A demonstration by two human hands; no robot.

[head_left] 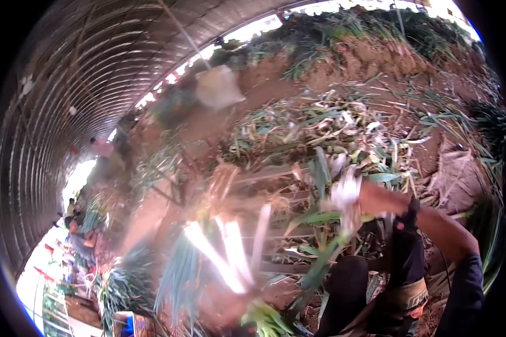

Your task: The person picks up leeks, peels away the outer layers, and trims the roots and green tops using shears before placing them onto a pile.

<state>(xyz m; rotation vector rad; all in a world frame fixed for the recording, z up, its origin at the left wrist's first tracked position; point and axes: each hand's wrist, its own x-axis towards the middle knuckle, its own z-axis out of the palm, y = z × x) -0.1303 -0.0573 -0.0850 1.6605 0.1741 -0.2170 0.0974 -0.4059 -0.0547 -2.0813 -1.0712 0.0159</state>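
From the right side my right hand point(348, 194) reaches over the leafy debris, with a dark band at the wrist. It looks white and is smeared by motion, so its fingers and any grip are unclear. Long green leaves point(323, 264) lie just below it. Left of it, several bright white stalks point(236, 253) with brown roots are blurred, and a bundle of blue-green leaves point(180, 275) is beside them. I cannot make out my left hand.
Cut leaves and peelings point(309, 123) cover the ground ahead. A pale blurred object point(216, 87) hangs above. Piled green plants point(371, 28) line the far side. Another person point(81, 241) is at the far left. An open box point(132, 324) stands at the bottom left.
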